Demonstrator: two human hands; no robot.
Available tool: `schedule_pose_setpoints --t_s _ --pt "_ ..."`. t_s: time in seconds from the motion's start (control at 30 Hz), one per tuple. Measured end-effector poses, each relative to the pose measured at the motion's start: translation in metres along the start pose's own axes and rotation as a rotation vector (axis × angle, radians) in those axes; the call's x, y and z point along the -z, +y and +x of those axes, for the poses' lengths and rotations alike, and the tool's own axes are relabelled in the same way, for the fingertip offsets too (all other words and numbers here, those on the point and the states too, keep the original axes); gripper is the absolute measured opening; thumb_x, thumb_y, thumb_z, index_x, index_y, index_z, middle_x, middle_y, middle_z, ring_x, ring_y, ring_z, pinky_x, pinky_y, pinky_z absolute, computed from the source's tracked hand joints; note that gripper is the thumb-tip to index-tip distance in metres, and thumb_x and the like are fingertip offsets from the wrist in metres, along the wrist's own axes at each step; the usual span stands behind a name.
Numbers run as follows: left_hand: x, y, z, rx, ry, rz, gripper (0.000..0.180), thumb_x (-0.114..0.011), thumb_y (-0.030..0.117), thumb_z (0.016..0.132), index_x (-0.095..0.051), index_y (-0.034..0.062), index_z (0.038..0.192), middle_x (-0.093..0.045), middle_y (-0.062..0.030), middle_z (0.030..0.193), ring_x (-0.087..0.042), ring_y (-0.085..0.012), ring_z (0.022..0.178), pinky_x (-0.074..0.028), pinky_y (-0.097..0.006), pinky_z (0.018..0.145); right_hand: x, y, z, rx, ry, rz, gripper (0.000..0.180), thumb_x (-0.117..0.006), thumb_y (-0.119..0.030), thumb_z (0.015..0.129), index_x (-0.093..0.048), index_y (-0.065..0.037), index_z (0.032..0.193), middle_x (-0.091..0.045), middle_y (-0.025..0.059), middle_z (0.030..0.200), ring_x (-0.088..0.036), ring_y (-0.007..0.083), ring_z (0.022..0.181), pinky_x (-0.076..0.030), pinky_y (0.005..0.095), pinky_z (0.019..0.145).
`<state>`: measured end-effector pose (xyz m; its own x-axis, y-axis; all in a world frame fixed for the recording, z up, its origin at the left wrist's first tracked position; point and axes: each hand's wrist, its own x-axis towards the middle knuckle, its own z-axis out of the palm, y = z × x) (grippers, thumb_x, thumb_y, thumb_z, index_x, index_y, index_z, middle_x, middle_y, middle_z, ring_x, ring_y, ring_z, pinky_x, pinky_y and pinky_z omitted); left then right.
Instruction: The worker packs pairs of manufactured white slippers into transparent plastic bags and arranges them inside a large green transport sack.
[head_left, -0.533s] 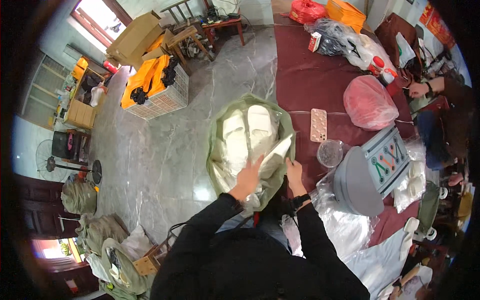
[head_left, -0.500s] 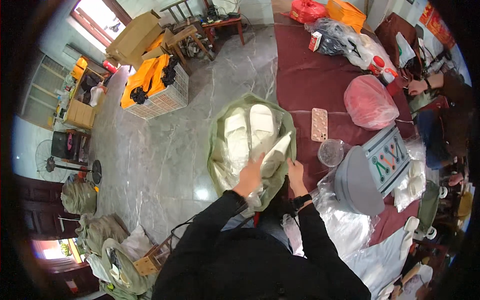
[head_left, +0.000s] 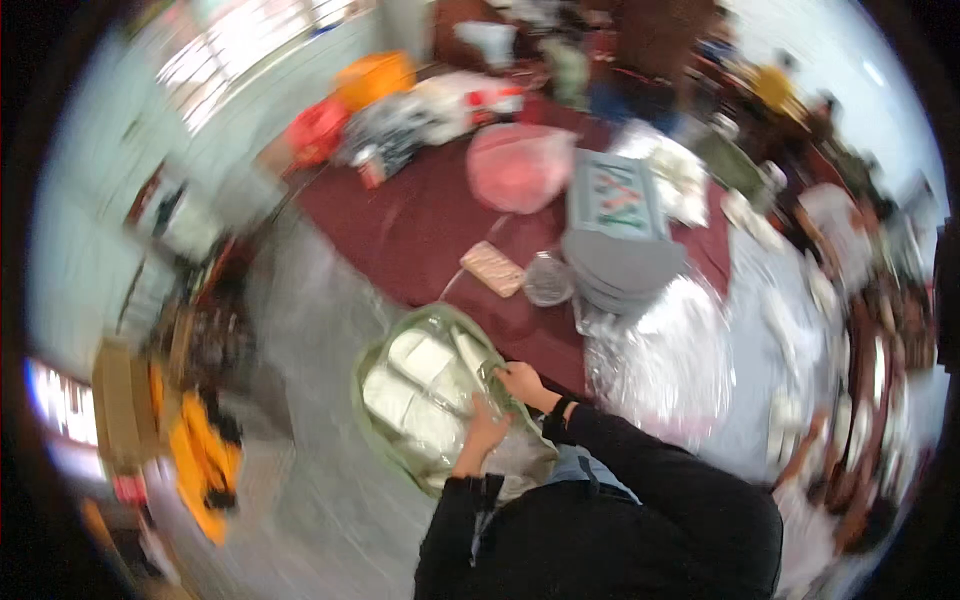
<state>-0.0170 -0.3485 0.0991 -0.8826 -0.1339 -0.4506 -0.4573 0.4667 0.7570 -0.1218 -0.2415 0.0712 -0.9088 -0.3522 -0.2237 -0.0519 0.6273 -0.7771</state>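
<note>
A green sack [head_left: 372,425] stands open in front of me, with white slippers [head_left: 400,375] in clear plastic inside it. My left hand [head_left: 485,437] reaches into the sack's mouth, its fingers closed at the plastic beside the slippers; motion blur softens the fingertips. Gripping the sack's rim on the side by the table is my right hand [head_left: 525,384], its fingers wrapped round the green cloth. Another pale slipper [head_left: 468,352] leans at that side within the sack. The sack's bottom is hidden.
On the dark red table cover [head_left: 400,240] lie a phone [head_left: 492,269], a round clear container [head_left: 548,279], a grey machine [head_left: 620,230], a pink plastic bag [head_left: 520,168] and clear plastic sheets [head_left: 660,360]. A crate with orange bags [head_left: 205,465] stands left. People [head_left: 825,235] sit at the right.
My view has swung to the right, so the table now fills the middle. Both hands remain at the sack, which now sits close against the table edge.
</note>
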Motion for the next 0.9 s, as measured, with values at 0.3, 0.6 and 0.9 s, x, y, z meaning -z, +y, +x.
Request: schedule_pose_setpoints --t_s 0.3,0.6,0.9 --pt "0.133 -0.015 -0.055 -0.264 0.755 0.210 0.041 -0.054 0.022 0.083 -0.040 -0.0045 0.110 -0.043 -0.0196 0.106 -0.043 -0.0346 0.100 -0.034 -0.044 0.085 0.003 -0.004 -0.020 -0.080 0.244 -0.061 0.029 -0.050 -0.025 0.080 -0.061 0.001 0.077 -0.059 0.0211 0.080 -0.057 0.0367 0.077 -0.045 0.0452 0.070" --pt "0.123 -0.187 0.002 0.421 0.478 -0.168 0.049 -0.058 0.022 0.080 -0.041 -0.0012 0.120 -0.047 -0.0152 0.119 -0.051 -0.0283 0.100 -0.043 -0.038 0.080 -0.006 -0.001 -0.006 -0.003 0.036 -0.181 0.029 -0.049 -0.027 0.079 -0.062 -0.001 0.076 -0.061 0.0178 0.073 -0.059 0.0350 0.070 -0.047 0.0449 0.063" --pt "0.185 -0.188 -0.021 0.193 0.182 1.061 0.025 -0.056 0.025 0.080 -0.061 0.0028 0.092 -0.061 -0.0128 0.090 -0.058 -0.0251 0.085 -0.045 -0.036 0.070 0.013 0.005 0.005 0.004 -0.050 -0.179 0.029 -0.052 -0.028 0.076 -0.061 0.000 0.073 -0.061 0.0172 0.071 -0.060 0.0350 0.068 -0.047 0.0431 0.058"
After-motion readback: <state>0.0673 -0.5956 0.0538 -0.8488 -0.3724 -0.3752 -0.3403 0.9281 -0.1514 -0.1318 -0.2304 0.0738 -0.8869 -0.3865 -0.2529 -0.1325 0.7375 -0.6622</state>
